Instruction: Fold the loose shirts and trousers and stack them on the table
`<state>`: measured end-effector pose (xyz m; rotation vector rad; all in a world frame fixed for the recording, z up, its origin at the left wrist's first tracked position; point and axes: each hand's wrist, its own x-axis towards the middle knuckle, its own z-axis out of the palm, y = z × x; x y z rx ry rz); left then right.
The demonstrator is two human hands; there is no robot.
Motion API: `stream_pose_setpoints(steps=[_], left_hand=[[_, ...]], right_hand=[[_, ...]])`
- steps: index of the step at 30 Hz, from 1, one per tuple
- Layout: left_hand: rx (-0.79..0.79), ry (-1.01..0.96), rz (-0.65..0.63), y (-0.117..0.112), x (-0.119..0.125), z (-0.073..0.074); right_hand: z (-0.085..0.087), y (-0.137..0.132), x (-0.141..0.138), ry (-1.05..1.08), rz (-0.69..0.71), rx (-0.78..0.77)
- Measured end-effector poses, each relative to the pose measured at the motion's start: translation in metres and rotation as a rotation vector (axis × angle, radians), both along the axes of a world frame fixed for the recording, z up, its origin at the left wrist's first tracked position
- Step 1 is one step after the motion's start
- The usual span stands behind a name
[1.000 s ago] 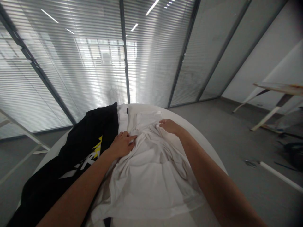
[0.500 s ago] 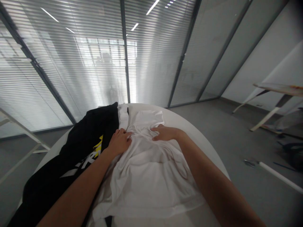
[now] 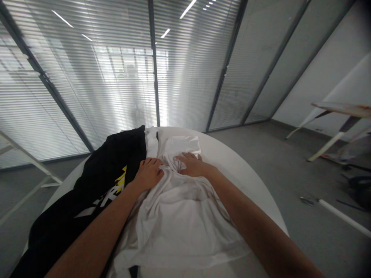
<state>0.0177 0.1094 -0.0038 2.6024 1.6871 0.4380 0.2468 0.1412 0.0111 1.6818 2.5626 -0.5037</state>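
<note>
A white shirt (image 3: pixel 188 220) lies rumpled on a round white table (image 3: pixel 240 166), its hem toward me and its fabric gathered between my hands. My left hand (image 3: pixel 149 175) rests at the shirt's left edge, fingers bent and thumb closed on a fold of cloth. On the gathered part lies my right hand (image 3: pixel 194 164), palm down with its fingers stretched out and a little apart. A smooth, flat white piece of cloth (image 3: pixel 182 144) sits just beyond my hands. To the left is a black garment (image 3: pixel 95 177) with a white and yellow print, partly behind my left forearm.
A glass partition with blinds (image 3: pixel 121 88) stands behind the table. White metal legs (image 3: pixel 31 160) are on the left. At right are another table (image 3: pixel 344 110), a white bar (image 3: pixel 344 218) on the floor and dark items (image 3: pixel 361 189).
My right hand has shifted left over the gathered white cloth, and its fingers have turned to point more away from me. My left hand has moved only slightly.
</note>
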Motion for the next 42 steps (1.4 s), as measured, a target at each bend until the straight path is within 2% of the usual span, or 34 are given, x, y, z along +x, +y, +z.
stream_pose_setpoints(steps=[7,10,13,20,22,24,27,30,32,34,37,39,42], left_hand=[[-0.036,-0.019,-0.125,-0.003,0.004,-0.008],[-0.049,0.02,-0.113,-0.003,0.004,-0.012],[-0.034,0.027,-0.08,-0.002,0.004,-0.014],[-0.018,0.009,-0.017,0.0,0.003,-0.014],[-0.015,0.02,-0.052,-0.001,0.005,-0.012],[-0.022,0.014,-0.125,-0.005,0.008,-0.007],[-0.057,-0.043,-0.26,-0.012,0.015,0.001],[-0.111,-0.082,-0.345,-0.017,0.019,0.002],[-0.132,-0.069,-0.35,-0.017,0.018,-0.001],[-0.137,-0.042,-0.325,-0.014,0.014,-0.007],[-0.142,-0.006,-0.293,-0.009,0.007,-0.013],[-0.145,0.01,-0.279,-0.008,0.004,-0.013],[-0.138,0.012,-0.264,-0.012,0.006,-0.006]], right_hand=[[0.014,-0.004,0.005,0.074,0.023,-0.035],[0.019,0.005,0.022,0.181,0.03,-0.128],[0.016,0.015,0.036,0.302,0.03,-0.175],[-0.017,0.022,0.036,0.159,-0.085,-0.01],[-0.023,0.022,0.035,0.132,-0.123,0.056],[-0.022,0.023,0.036,0.116,-0.172,0.092],[-0.01,0.023,0.041,0.073,-0.233,0.096],[0.01,0.013,0.052,0.051,-0.154,0.006],[0.021,0.0,0.061,0.047,-0.105,-0.063],[0.03,-0.017,0.068,0.028,-0.117,-0.118],[0.037,-0.045,0.075,0.01,-0.107,-0.232],[0.039,-0.061,0.076,0.077,-0.038,-0.295],[0.04,-0.079,0.074,0.191,0.05,-0.257]])
